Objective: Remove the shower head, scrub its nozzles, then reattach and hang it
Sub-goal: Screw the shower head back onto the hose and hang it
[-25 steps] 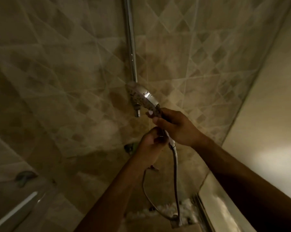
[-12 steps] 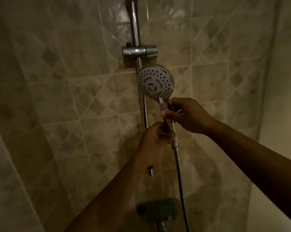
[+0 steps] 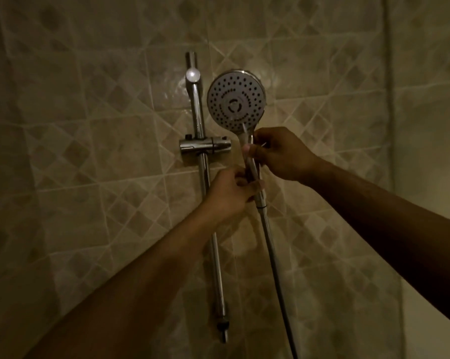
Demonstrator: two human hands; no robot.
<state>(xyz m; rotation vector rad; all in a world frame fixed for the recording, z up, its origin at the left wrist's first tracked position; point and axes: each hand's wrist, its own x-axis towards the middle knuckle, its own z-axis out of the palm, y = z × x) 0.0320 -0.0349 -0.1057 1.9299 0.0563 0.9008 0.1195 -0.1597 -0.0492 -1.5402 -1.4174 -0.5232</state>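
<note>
The round chrome shower head point(image 3: 236, 99) faces me with its nozzles, held upright to the right of the slide rail point(image 3: 199, 117). My right hand point(image 3: 280, 154) grips its handle just below the face. My left hand point(image 3: 230, 194) grips the lower end of the handle, where the metal hose point(image 3: 275, 257) joins it. The hose hangs down from there to the bottom edge. The chrome holder bracket point(image 3: 205, 145) on the rail stands empty, to the left of the handle.
Beige patterned tiles point(image 3: 89, 151) cover the wall behind the rail. A plain wall point(image 3: 430, 177) meets it at the corner on the right. The rail's lower end point(image 3: 222, 325) sits near the bottom of the view.
The view has tilted up, showing the rail's top. Both hands have lifted the shower head, which now stands right of the rail and above the bracket.
</note>
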